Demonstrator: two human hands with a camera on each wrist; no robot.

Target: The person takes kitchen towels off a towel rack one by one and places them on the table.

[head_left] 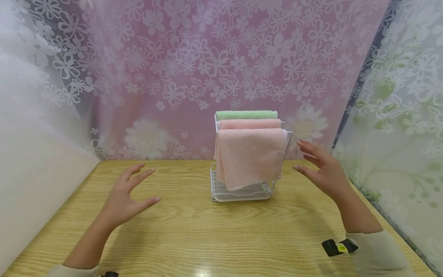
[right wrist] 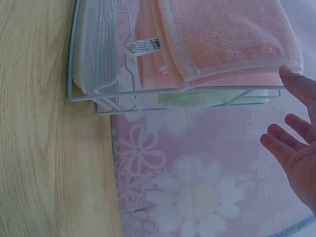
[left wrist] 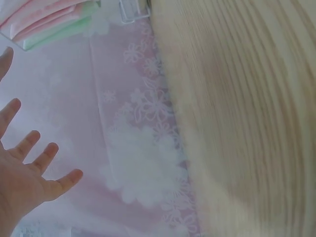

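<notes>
Only the head view frames both hands (head_left: 122, 200) (head_left: 328, 175), loosely spread, holding nothing, with the rack (head_left: 240, 199) of towels (head_left: 252, 156) between them.

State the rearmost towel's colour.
The rearmost towel is pale green, clearest in the head view.

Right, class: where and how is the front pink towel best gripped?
Probably with a pinch on the lower hem of the front pink towel, coming from the front: it hangs folded over the white rack, so that hem dangles loose, and no other towel hangs before it. The top fold seems poorer, since it lies over the frame.
</notes>
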